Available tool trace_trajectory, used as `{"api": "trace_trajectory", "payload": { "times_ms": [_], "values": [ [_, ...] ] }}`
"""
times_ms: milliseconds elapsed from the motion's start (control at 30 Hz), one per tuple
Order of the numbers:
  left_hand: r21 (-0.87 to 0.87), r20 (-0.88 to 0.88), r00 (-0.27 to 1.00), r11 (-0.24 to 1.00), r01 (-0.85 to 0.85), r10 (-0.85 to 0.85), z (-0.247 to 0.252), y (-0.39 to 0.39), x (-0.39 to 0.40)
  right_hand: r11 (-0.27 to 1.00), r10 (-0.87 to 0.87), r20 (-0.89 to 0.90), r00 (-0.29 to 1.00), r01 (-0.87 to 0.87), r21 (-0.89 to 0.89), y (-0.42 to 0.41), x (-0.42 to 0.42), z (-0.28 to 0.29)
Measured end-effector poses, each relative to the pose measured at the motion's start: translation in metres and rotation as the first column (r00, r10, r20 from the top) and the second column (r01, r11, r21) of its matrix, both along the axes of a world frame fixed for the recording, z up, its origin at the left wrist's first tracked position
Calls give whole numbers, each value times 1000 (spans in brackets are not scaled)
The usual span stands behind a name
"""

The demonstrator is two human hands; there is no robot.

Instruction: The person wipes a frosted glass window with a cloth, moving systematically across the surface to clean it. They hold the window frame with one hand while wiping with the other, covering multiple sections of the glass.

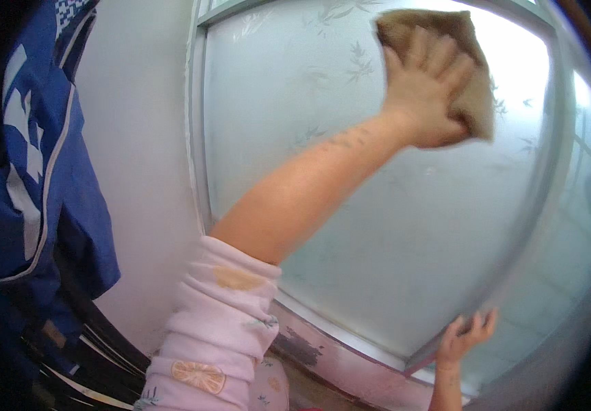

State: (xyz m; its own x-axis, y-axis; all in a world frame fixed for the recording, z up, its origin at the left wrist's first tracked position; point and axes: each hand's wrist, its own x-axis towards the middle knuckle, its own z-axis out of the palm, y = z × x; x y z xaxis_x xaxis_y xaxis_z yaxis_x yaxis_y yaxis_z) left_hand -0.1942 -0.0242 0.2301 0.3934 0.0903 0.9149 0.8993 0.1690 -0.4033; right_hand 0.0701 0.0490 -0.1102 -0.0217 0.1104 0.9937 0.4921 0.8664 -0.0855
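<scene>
My left hand [426, 97] is spread flat over a brown cloth [472, 97], pressing it to the upper right of a frosted glass pane [377, 246]. Its fingers point up, and the cloth shows around and beyond them. Faint leaf patterns mark the glass. Lower down, my right hand [465, 336] is raised beside the pane's right frame [513, 246], fingers apart and slightly bent. Blur hides whether it touches the frame. A pink sleeve with fruit prints [223, 329] is bunched at my left elbow.
A blue jacket with white patches [38, 169] hangs at the left against a pale wall [141, 154]. Below the pane runs a pinkish ledge with peeling paint [326, 344]. Another glass panel [557, 257] stands on the right. Dark striped items [95, 354] fill the lower left.
</scene>
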Motion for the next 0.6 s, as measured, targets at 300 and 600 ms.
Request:
{"api": "trace_trajectory", "payload": {
  "times_ms": [300, 600],
  "values": [
    [-77, 16, 999, 996, 44, -43, -5, -12, 16, 998, -50, -2, 999, 50, 24, 0, 6, 1],
    [151, 729, 684, 983, -103, -41, -53, -63, -190, 998, 7, -1, 1000, -6, 67, -3, -2, 6]
  ]
}}
